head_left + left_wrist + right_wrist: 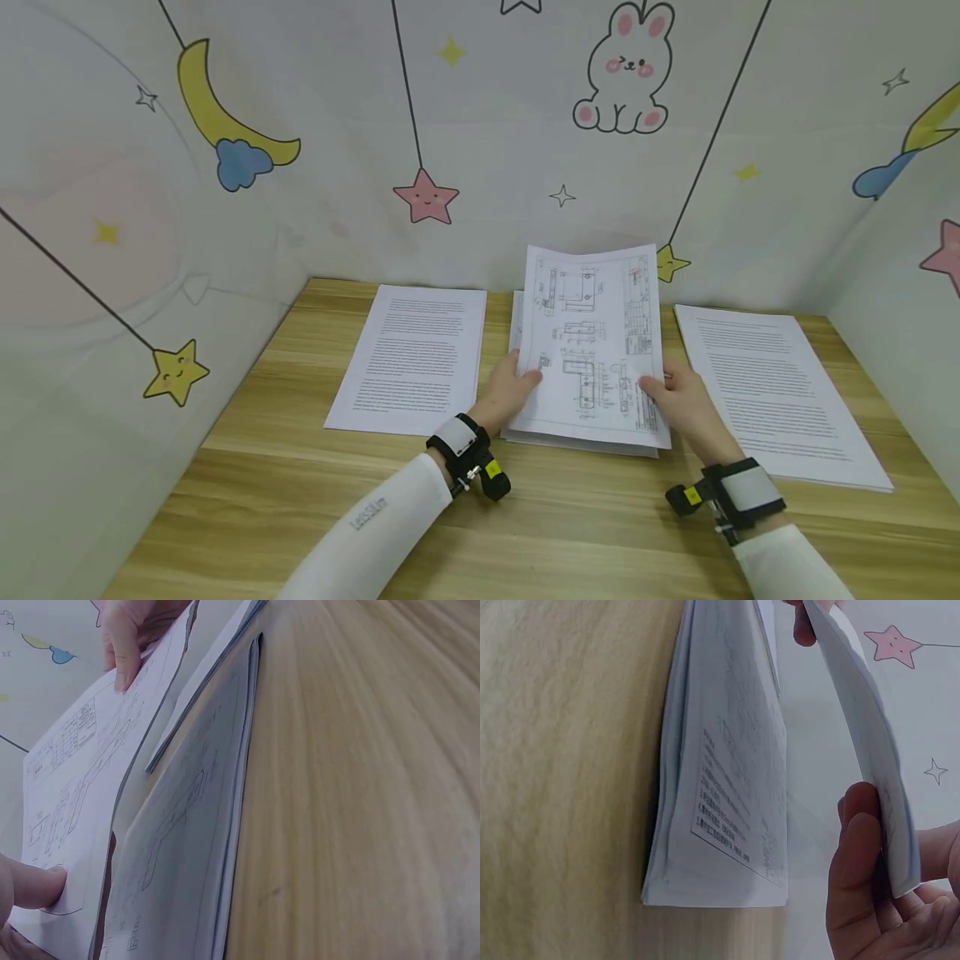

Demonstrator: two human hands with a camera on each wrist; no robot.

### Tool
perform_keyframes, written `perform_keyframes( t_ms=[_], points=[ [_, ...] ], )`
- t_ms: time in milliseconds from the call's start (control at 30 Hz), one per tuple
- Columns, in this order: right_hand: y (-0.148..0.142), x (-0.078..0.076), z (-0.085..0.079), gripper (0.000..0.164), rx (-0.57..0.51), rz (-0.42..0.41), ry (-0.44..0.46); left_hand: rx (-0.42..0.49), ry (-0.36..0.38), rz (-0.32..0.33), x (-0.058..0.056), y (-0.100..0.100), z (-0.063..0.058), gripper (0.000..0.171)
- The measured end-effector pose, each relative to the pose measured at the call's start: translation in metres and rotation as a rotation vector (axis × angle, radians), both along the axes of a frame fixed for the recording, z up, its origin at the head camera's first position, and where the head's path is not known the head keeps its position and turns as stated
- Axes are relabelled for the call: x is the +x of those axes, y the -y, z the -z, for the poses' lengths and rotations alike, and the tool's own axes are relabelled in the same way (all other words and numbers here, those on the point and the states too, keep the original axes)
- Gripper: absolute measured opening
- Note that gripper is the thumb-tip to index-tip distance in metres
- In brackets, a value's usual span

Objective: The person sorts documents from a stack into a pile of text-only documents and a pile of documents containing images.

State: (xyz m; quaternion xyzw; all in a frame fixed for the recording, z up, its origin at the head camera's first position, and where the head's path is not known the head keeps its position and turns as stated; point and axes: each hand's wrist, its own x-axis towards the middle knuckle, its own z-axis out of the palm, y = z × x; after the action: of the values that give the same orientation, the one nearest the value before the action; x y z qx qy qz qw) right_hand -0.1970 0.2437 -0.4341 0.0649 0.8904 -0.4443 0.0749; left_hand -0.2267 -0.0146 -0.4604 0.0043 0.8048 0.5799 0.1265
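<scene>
Both hands hold up a thin sheaf of technical drawing sheets by its side edges. My left hand pinches the left edge, thumb on the printed face; my right hand pinches the right edge, fingers behind it. In the right wrist view the right hand has its fingers on one face and the thumb side on the other. Beneath the raised sheaf lies a stack of drawing sheets on the table, with a gap between them. The raised sheaf hides most of that stack in the head view.
A stack of text pages lies on the wooden table to the left. Another text stack lies to the right, close beside the right hand. A patterned wall covering rises behind the table's back edge and along the sides.
</scene>
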Motion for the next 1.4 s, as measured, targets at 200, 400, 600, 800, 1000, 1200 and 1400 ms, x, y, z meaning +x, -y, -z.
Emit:
perform_keyframes(
  t_ms=[200, 400, 600, 800, 1000, 1200, 1400],
  points=[
    [0.004, -0.003, 0.005, 0.048, 0.031, -0.014, 0.025, -0.081, 0.019, -0.003, -0.002, 0.007, 0.005, 0.044],
    [0.007, -0.005, 0.010, 0.043, 0.096, 0.000, 0.022, -0.133, 0.033, -0.007, -0.002, 0.011, 0.007, 0.037],
    [0.012, -0.003, 0.010, 0.047, 0.219, -0.010, 0.023, -0.206, 0.005, 0.012, 0.000, 0.012, 0.006, 0.034],
    [0.013, -0.006, 0.013, 0.044, 0.255, -0.036, 0.031, -0.248, -0.014, 0.014, 0.002, 0.011, 0.002, 0.038],
    [0.011, -0.008, 0.018, 0.048, 0.305, -0.062, 0.047, -0.323, -0.044, 0.012, 0.002, 0.011, 0.002, 0.044],
    [0.008, -0.010, 0.017, 0.053, 0.347, -0.087, 0.075, -0.423, -0.088, 0.018, 0.000, 0.012, 0.005, 0.043],
    [0.006, -0.014, 0.015, 0.054, 0.376, -0.139, 0.091, -0.546, -0.125, 0.026, 0.000, 0.011, 0.001, 0.026]
  ],
)
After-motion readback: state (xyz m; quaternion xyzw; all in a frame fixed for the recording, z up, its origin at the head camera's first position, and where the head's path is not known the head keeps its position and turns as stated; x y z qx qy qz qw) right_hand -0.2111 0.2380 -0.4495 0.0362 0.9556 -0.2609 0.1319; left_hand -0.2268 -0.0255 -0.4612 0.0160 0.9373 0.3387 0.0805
